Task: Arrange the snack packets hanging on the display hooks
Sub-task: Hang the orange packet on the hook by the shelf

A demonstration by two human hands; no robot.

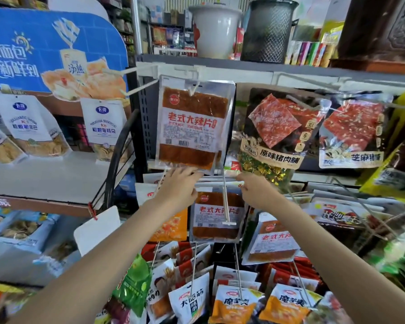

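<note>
Both hands reached up: left hand [177,187] pinched the spicy strip packet [216,216] top edge; right hand [255,188] gripped its other corner, under a hook [226,202].

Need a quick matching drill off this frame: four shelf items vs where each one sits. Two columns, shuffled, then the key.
Things:
1. spicy strip packet
2. pork jerky packet
3. white bucket
4. green packet

Places:
A. on the top shelf, beside the dark mesh bin
B. low on the rack, near the left forearm
C. on a hook just above the left hand
D. hanging above the right hand

Pairs: 1-C, 2-D, 3-A, 4-B
</note>
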